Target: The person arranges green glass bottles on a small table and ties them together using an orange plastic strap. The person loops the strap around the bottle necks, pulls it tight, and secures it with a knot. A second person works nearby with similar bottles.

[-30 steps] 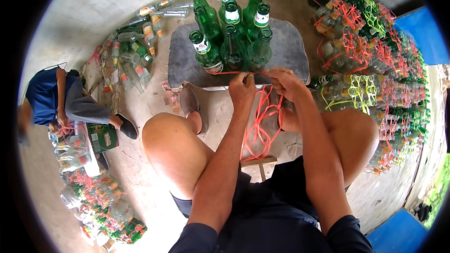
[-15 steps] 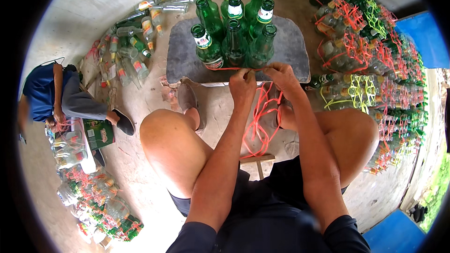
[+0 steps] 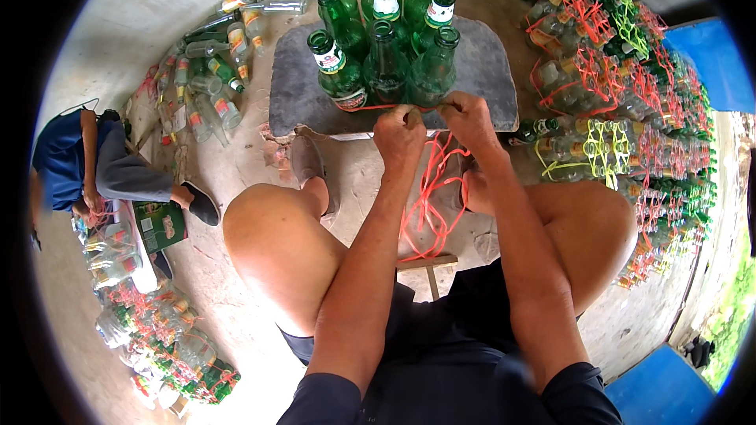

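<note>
- In the head view, nine green bottles (image 3: pixel 386 75) stood upright on the grey bench (image 3: pixel 295 98), packed close in three rows, an arrangement that probably helped them steady one another.
- Red string (image 3: pixel 428 187) ran low along the front bottles, perhaps because it slipped less there; its slack hung below the hands.
- The left hand (image 3: pixel 398 138) had a narrow grip, pinching the string just before the bottles.
- The right hand (image 3: pixel 470 120) pinched it close beside, seemingly keeping the strand taut.
</note>
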Action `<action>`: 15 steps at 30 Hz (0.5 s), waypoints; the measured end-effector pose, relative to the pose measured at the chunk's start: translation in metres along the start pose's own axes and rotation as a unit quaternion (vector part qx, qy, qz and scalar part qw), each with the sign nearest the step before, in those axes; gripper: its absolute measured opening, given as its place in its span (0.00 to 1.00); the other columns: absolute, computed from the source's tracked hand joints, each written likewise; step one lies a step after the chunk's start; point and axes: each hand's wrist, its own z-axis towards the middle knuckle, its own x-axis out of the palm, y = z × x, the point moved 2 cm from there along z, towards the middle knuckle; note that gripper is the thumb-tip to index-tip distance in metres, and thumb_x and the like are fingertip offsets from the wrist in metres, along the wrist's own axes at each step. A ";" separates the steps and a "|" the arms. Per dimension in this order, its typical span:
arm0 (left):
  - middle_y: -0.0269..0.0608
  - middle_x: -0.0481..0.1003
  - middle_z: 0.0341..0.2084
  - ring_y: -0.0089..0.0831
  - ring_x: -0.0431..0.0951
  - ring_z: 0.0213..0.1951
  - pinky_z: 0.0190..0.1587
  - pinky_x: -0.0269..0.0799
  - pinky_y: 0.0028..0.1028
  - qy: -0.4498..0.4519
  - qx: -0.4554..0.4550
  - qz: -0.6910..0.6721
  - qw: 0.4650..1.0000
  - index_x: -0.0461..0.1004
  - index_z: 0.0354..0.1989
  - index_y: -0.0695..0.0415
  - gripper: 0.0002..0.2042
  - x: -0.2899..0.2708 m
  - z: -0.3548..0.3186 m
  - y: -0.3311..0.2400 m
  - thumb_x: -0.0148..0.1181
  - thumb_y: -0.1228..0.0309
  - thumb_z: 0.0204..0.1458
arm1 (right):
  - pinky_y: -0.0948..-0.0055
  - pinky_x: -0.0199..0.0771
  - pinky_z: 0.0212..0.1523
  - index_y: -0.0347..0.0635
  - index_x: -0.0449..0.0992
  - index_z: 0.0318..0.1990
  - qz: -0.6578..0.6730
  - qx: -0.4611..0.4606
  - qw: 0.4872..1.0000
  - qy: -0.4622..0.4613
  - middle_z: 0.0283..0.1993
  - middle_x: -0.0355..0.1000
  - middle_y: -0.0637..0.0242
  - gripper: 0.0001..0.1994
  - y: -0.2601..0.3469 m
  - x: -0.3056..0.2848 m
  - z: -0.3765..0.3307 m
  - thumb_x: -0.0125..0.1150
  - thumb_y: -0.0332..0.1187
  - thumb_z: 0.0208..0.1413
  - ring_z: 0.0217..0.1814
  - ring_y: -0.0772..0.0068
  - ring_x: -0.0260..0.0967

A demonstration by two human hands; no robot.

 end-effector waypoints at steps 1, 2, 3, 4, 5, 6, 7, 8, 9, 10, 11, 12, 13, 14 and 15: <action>0.54 0.79 0.22 0.43 0.80 0.25 0.31 0.73 0.36 -0.003 0.004 -0.002 1.000 0.84 0.32 0.61 0.08 0.000 -0.001 -0.001 0.61 0.72 0.50 | 0.62 0.70 0.27 0.33 0.80 0.31 -0.001 -0.002 1.000 0.001 0.20 0.70 0.53 0.06 0.000 -0.001 0.000 0.63 0.28 0.52 0.22 0.67 0.70; 0.55 0.78 0.22 0.48 0.80 0.26 0.31 0.74 0.39 -0.007 0.009 -0.003 1.000 0.83 0.30 0.61 0.08 0.000 0.000 -0.003 0.60 0.71 0.49 | 0.62 0.70 0.28 0.33 0.80 0.31 -0.001 -0.005 1.000 0.001 0.20 0.71 0.52 0.06 0.000 -0.002 0.002 0.63 0.28 0.52 0.22 0.66 0.70; 0.56 0.78 0.23 0.53 0.80 0.27 0.32 0.74 0.42 -0.010 0.014 -0.005 1.000 0.83 0.29 0.61 0.08 0.000 0.001 -0.004 0.60 0.71 0.49 | 0.61 0.70 0.28 0.33 0.80 0.31 -0.002 -0.009 1.000 0.002 0.20 0.71 0.51 0.06 0.000 -0.002 0.003 0.63 0.28 0.51 0.22 0.64 0.70; 0.57 0.78 0.23 0.53 0.80 0.27 0.31 0.74 0.41 -0.004 0.008 -0.005 1.000 0.83 0.29 0.61 0.08 -0.001 0.001 -0.005 0.60 0.71 0.49 | 0.61 0.71 0.29 0.33 0.80 0.32 -0.010 -0.005 1.000 0.007 0.21 0.71 0.50 0.05 -0.001 -0.002 0.003 0.63 0.27 0.51 0.23 0.63 0.71; 0.57 0.77 0.22 0.53 0.80 0.27 0.31 0.73 0.41 0.003 0.004 -0.006 1.000 0.83 0.29 0.61 0.08 -0.002 0.001 -0.007 0.60 0.71 0.49 | 0.61 0.71 0.29 0.34 0.80 0.32 -0.019 -0.003 1.000 0.010 0.22 0.71 0.50 0.05 0.000 -0.004 0.004 0.63 0.27 0.51 0.23 0.61 0.71; 0.57 0.77 0.22 0.53 0.80 0.26 0.31 0.73 0.41 0.009 0.000 -0.007 1.000 0.82 0.29 0.61 0.08 -0.003 0.001 -0.010 0.60 0.71 0.49 | 0.61 0.71 0.30 0.34 0.80 0.32 -0.028 -0.001 1.000 0.012 0.22 0.72 0.49 0.05 0.002 -0.005 0.005 0.63 0.27 0.51 0.24 0.59 0.72; 0.57 0.77 0.22 0.52 0.79 0.26 0.31 0.72 0.41 0.013 -0.008 -0.013 1.000 0.82 0.29 0.62 0.08 -0.004 0.001 -0.012 0.59 0.71 0.50 | 0.60 0.72 0.30 0.34 0.80 0.32 -0.029 -0.006 1.000 0.010 0.23 0.72 0.49 0.05 0.003 -0.006 0.007 0.63 0.27 0.51 0.25 0.57 0.72; 0.57 0.77 0.22 0.52 0.79 0.25 0.30 0.72 0.40 0.017 -0.017 -0.017 1.000 0.82 0.29 0.62 0.08 -0.004 -0.001 -0.013 0.59 0.71 0.50 | 0.60 0.72 0.31 0.35 0.80 0.32 -0.030 -0.010 0.999 0.008 0.24 0.73 0.48 0.05 0.003 -0.005 0.006 0.63 0.27 0.51 0.25 0.55 0.73; 0.57 0.77 0.22 0.52 0.79 0.25 0.30 0.72 0.40 0.021 -0.026 -0.022 0.999 0.82 0.29 0.62 0.08 -0.004 -0.001 -0.014 0.59 0.72 0.50 | 0.60 0.72 0.32 0.35 0.81 0.32 -0.030 -0.013 0.999 0.005 0.25 0.74 0.48 0.05 0.003 -0.005 0.007 0.63 0.27 0.50 0.26 0.53 0.73; 0.56 0.76 0.21 0.51 0.79 0.25 0.30 0.72 0.40 0.017 -0.020 -0.023 0.999 0.82 0.29 0.62 0.08 -0.003 0.001 -0.014 0.59 0.72 0.50 | 0.63 0.71 0.31 0.34 0.81 0.33 -0.035 -0.022 0.999 0.007 0.25 0.73 0.51 0.05 0.003 -0.006 0.008 0.64 0.27 0.51 0.26 0.61 0.71; 0.56 0.76 0.21 0.51 0.78 0.24 0.30 0.72 0.40 0.013 -0.014 -0.023 1.000 0.82 0.29 0.62 0.08 -0.004 0.002 -0.012 0.59 0.72 0.50 | 0.66 0.71 0.30 0.33 0.81 0.33 -0.041 -0.030 0.999 0.010 0.24 0.73 0.54 0.05 0.004 -0.006 0.009 0.64 0.26 0.52 0.26 0.68 0.70; 0.55 0.76 0.21 0.51 0.78 0.24 0.30 0.72 0.39 0.008 -0.009 -0.023 1.000 0.82 0.29 0.62 0.08 -0.004 0.003 -0.011 0.59 0.72 0.50 | 0.68 0.70 0.30 0.33 0.81 0.34 -0.047 -0.038 0.998 0.013 0.23 0.73 0.57 0.05 0.006 -0.006 0.011 0.64 0.26 0.53 0.26 0.75 0.68; 0.55 0.76 0.21 0.51 0.78 0.24 0.30 0.72 0.40 0.011 -0.015 -0.027 0.999 0.82 0.29 0.62 0.07 -0.003 0.003 -0.010 0.59 0.72 0.50 | 0.68 0.70 0.30 0.33 0.81 0.34 -0.051 -0.039 0.998 0.009 0.23 0.73 0.56 0.05 0.007 -0.006 0.011 0.64 0.26 0.53 0.26 0.75 0.68; 0.55 0.76 0.21 0.51 0.78 0.24 0.30 0.72 0.40 0.013 -0.021 -0.030 0.999 0.82 0.29 0.62 0.07 -0.003 0.002 -0.010 0.59 0.72 0.50 | 0.68 0.70 0.30 0.33 0.81 0.34 -0.055 -0.040 0.998 0.005 0.23 0.73 0.55 0.05 0.007 -0.007 0.010 0.64 0.26 0.53 0.26 0.75 0.68; 0.55 0.76 0.21 0.51 0.78 0.24 0.30 0.72 0.40 0.015 -0.027 -0.034 0.999 0.82 0.28 0.62 0.07 -0.003 0.002 -0.011 0.59 0.72 0.50 | 0.67 0.71 0.30 0.33 0.81 0.34 -0.059 -0.041 0.997 0.001 0.23 0.73 0.54 0.04 0.007 -0.007 0.009 0.63 0.25 0.53 0.26 0.74 0.68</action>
